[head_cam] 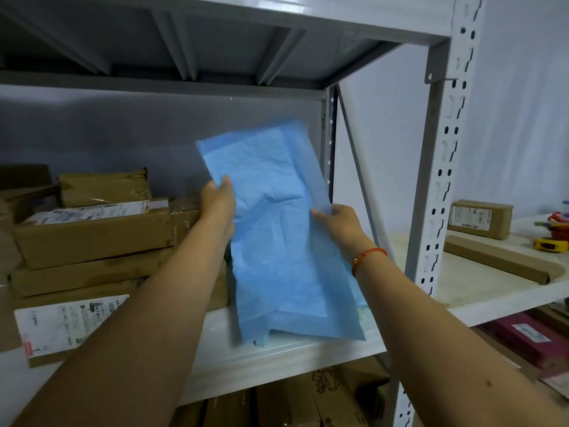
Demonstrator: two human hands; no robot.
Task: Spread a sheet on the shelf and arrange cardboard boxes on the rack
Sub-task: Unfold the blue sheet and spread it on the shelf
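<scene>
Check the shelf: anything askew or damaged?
The brown cardboard boxes at left are stacked unevenly, and the top one looks crumpled. The blue sheet, held by the left hand and right hand, is folded and creased, not yet spread.

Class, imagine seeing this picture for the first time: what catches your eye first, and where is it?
A folded blue sheet at centre, held over the white shelf by the left hand and right hand. Stacked cardboard boxes fill the shelf's left side.
</scene>
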